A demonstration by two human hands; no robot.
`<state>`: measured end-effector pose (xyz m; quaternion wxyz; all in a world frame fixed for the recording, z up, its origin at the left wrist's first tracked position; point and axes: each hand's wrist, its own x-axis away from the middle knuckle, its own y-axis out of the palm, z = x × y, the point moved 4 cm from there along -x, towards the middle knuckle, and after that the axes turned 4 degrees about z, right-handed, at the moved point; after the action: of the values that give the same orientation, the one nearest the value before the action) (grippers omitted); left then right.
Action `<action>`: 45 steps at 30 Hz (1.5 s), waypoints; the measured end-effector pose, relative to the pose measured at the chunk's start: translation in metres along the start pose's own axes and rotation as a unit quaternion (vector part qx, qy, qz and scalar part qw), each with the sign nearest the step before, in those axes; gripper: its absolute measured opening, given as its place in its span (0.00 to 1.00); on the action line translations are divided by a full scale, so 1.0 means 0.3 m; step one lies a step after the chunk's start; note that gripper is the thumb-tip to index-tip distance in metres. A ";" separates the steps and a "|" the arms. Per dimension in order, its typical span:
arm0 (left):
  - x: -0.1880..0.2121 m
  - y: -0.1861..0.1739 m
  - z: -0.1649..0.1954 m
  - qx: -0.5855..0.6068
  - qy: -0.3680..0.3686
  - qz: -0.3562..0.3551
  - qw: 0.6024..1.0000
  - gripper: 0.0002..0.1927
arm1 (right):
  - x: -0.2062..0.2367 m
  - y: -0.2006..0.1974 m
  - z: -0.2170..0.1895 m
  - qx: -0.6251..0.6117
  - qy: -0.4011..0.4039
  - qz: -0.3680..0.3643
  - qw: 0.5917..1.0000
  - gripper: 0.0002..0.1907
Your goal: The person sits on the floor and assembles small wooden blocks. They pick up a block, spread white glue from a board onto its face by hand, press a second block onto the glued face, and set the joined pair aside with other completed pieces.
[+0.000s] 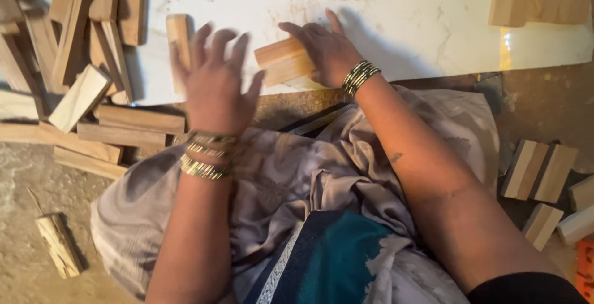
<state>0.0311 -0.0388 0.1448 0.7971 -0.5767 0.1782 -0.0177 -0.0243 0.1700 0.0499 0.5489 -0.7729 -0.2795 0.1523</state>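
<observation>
**Wood blocks sorted at a white board**

The right hand [325, 47] rests on a short wooden block [283, 61] at the near edge of the white board [383, 13], fingers closed round its right end. The left hand [213, 81] hovers spread wide, holding nothing, over a second upright block [178, 38]. By my judgement little is placed: a loose heap [74, 50] waits far left, cut pieces [538, 171] lie right. No packages, labels or signs show.
</observation>
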 end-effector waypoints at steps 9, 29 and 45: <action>-0.051 -0.001 0.016 0.065 0.006 0.045 0.997 0.23 | 0.235 -0.178 0.228 -0.073 -0.041 0.164 0.983 0.47; -0.087 0.070 0.078 0.018 0.059 -0.033 0.998 0.24 | 1.306 -0.341 1.249 0.160 0.322 0.091 0.929 0.35; -0.097 0.103 0.078 0.010 0.067 -0.063 0.996 0.26 | 1.402 -0.290 1.312 0.096 0.321 0.152 0.930 0.31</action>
<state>0.0056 -0.0003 0.1302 0.7864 -0.5763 0.1943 -0.1081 0.0745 0.7434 0.0230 0.6508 -0.7576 0.0487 0.0040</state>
